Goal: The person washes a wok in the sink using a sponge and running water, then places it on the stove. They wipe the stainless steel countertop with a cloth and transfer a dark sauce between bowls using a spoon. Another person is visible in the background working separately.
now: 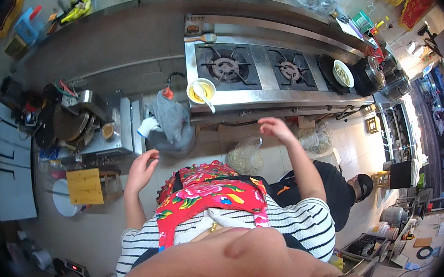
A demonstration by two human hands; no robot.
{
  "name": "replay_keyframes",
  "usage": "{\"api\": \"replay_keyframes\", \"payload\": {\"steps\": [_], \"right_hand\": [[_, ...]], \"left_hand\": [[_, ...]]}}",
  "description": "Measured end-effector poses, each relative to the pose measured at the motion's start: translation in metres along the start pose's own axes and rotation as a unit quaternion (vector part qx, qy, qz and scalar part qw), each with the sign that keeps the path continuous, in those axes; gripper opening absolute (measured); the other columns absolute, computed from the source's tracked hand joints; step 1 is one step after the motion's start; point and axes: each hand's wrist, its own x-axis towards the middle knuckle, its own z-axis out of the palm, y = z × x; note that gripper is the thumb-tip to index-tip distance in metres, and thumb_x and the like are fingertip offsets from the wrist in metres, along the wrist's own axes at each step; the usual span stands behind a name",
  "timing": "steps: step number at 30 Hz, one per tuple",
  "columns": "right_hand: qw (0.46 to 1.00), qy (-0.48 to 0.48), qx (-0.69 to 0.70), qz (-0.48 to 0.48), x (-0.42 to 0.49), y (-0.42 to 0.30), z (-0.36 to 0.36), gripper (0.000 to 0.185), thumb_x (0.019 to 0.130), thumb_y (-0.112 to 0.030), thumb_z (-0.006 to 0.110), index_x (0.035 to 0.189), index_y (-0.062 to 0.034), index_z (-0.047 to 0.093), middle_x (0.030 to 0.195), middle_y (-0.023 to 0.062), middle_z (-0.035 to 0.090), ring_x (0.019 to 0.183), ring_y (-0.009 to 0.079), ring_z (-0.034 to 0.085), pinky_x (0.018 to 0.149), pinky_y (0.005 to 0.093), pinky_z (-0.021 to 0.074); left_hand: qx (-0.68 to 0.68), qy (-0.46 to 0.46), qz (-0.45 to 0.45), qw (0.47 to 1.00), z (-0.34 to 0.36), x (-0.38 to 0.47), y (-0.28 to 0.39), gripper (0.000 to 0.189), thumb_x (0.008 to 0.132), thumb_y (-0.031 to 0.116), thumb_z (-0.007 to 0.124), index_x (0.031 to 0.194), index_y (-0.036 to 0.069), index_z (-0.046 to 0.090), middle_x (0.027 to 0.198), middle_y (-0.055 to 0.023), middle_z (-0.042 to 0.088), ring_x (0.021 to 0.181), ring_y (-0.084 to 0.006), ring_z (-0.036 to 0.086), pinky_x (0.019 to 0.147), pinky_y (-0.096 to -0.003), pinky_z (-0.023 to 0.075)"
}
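Observation:
My left hand [142,171] is raised with nothing in it, fingers apart, near a grey bin [180,134] with a grey cloth [168,113] and a white cloth [149,126] on it. My right hand [275,128] hangs in the air before the steel gas stove [266,96], holding nothing, its fingers somewhat bent. A white bowl [211,84] of yellow food, with a white spoon [204,96] in it, rests on the stove's left front corner. Another white bowl [343,74] with food sits at the stove's right, by dark pots [366,74]. A brush [205,38] lies along the stove's back left.
Filled plastic bags [245,157] stand on the floor below the stove. Beside me on the right is another person in black clothing [334,195] and a dark cap. At the left are a steel counter [114,128] with round boards [72,124] and a yellow wooden stool [85,186].

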Motion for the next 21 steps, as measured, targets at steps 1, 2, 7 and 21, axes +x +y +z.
{"api": "replay_keyframes", "payload": {"steps": [1,2,7,21], "right_hand": [[1.0,0.013,-0.01,-0.013,0.0,-0.015,-0.007,0.025,0.094,-0.011,0.054,0.117,-0.0062,0.061,0.089,-0.0001,0.066,0.081,0.0071,0.062,0.073,0.0212,0.0498],[0.998,0.025,0.004,-0.049,0.001,-0.033,-0.016,0.025,0.094,-0.012,0.054,0.117,-0.0062,0.061,0.087,-0.0006,0.065,0.079,0.0071,0.061,0.072,0.0208,0.0493],[0.973,0.1,0.033,-0.207,0.025,-0.121,-0.086,0.023,0.097,-0.016,0.054,0.115,-0.005,0.062,0.081,-0.0007,0.064,0.069,0.0066,0.057,0.065,0.0205,0.0477],[0.84,0.395,-0.237,-0.286,0.104,-0.296,-0.234,0.034,0.086,-0.032,0.064,0.097,0.0005,0.067,0.076,0.0066,0.07,0.062,0.0135,0.066,0.06,0.0288,0.0517]], "left_hand": [[-0.037,-0.012,-0.002,0.999,0.004,-0.002,-0.002,0.027,0.088,0.006,0.06,0.115,0.002,0.059,0.102,-0.0113,0.066,0.095,-0.0207,0.065,0.086,-0.0322,0.0487],[-0.068,-0.018,-0.003,0.997,0.003,-0.004,0.003,0.027,0.089,0.006,0.059,0.115,0.001,0.059,0.102,-0.0108,0.067,0.094,-0.0194,0.065,0.086,-0.0313,0.0488],[-0.165,-0.008,-0.001,0.986,0.014,-0.013,0.011,0.025,0.091,0.005,0.057,0.116,0.0,0.059,0.101,-0.0085,0.068,0.094,-0.0148,0.064,0.085,-0.0277,0.0482],[-0.083,-0.153,0.115,0.978,0.056,0.068,0.198,0.021,0.089,0.01,0.059,0.109,0.003,0.062,0.102,-0.0086,0.067,0.097,-0.0218,0.063,0.089,-0.0333,0.0475]]}}
